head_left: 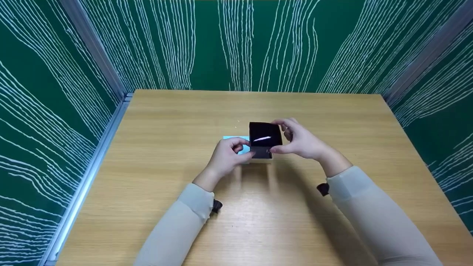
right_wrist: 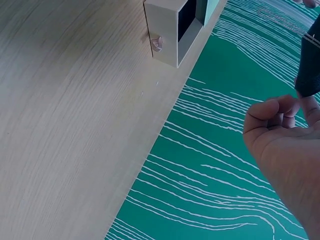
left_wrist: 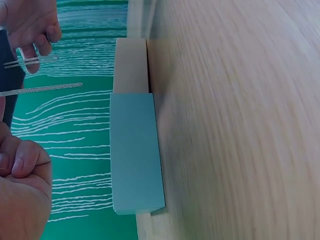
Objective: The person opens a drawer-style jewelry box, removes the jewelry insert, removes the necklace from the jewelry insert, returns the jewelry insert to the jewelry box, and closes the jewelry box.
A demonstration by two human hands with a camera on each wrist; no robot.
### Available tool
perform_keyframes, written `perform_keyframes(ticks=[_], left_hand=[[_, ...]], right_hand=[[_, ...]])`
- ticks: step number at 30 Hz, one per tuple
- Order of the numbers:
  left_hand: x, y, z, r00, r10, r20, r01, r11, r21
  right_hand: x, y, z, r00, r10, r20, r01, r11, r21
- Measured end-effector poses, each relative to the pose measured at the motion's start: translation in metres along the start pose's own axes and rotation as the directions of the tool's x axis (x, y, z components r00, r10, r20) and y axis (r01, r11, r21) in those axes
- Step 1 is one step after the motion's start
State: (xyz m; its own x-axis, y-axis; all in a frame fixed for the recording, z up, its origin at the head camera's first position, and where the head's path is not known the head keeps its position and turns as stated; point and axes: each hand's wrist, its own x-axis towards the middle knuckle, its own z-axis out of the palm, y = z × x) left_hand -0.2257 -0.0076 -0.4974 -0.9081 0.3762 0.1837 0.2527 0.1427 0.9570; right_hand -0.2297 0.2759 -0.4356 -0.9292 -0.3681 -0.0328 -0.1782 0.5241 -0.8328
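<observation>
Both hands hold a small black pad [head_left: 265, 133] above the table, with a thin shiny silver strip [head_left: 262, 139] across it. My right hand [head_left: 305, 142] grips its right side, index finger at the top and thumb lower down. At the left edge my left hand [head_left: 227, 157] pinches with thumb and index finger. In the left wrist view a glittering silver chain [left_wrist: 45, 90] sticks out from the pad. Below stands an open cream box [right_wrist: 165, 32], dark inside, with a small ribbon tab [right_wrist: 156, 43]. Next to it is a turquoise box part [left_wrist: 135, 150].
The wooden table [head_left: 166, 122] carries the boxes near its middle. Green walls [head_left: 207, 44] with wavy white lines surround it on three sides, with a metal rail [head_left: 88, 170] along the left. Small bright specks [head_left: 236, 124] lie behind the boxes.
</observation>
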Motion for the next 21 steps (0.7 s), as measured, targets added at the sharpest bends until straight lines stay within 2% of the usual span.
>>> perform_keyframes(ticks=[12,21], left_hand=[[-0.001,-0.0018,-0.0003,1.0,0.017,0.011,-0.017,0.999,0.039],[-0.003,-0.0043,0.0008,1.0,-0.003,0.016,0.002,0.999,0.049]], right_hand=[[0.0,-0.0001,-0.004,1.0,0.001,0.001,-0.001,1.0,0.008],[-0.0005,-0.0007,-0.0057,1.0,-0.012,-0.007,0.012,0.999,0.036]])
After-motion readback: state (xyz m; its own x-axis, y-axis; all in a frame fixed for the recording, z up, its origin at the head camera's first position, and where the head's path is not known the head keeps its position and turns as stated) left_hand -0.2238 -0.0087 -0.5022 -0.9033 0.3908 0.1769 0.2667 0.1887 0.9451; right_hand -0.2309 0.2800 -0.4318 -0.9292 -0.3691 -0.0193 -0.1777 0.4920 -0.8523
